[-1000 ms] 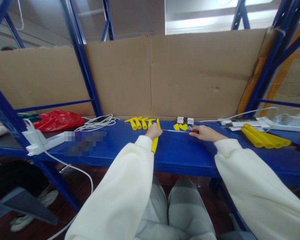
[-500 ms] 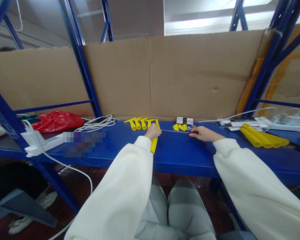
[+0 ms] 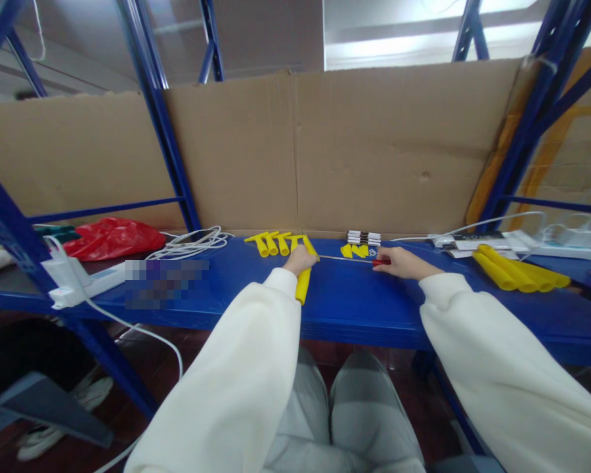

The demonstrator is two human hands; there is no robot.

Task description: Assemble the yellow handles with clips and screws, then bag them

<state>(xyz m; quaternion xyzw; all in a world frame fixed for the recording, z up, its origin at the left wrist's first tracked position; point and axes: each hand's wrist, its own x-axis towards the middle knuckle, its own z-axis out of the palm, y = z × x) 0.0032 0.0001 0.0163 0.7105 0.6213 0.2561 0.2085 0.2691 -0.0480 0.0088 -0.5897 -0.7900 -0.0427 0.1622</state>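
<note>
My left hand (image 3: 300, 260) is closed around a yellow tube-shaped part (image 3: 303, 286), which lies slanted on the blue tabletop. In my right hand (image 3: 402, 263) is the red handle of a screwdriver (image 3: 381, 262). Its long thin shaft runs left, level above the table, to the yellow part at my left hand; the tip's exact contact is hidden. Just left of that hand, several yellow T-shaped parts (image 3: 272, 244) lie in a row. Small yellow pieces (image 3: 354, 251) and a bag of tiny white bits (image 3: 373, 251) sit behind the screwdriver.
White rods with black bands (image 3: 364, 238) lie against the cardboard wall (image 3: 354, 144). Several yellow tubes (image 3: 515, 270) are at right. On the left are a red plastic bag (image 3: 115, 238), coiled white cable (image 3: 194, 244) and a power strip (image 3: 103, 281). Blue posts (image 3: 170, 131) frame the bench.
Both hands stay almost in place. My right hand has shifted very slightly around the screwdriver handle, and the yellow part at my left hand has tilted a little.
</note>
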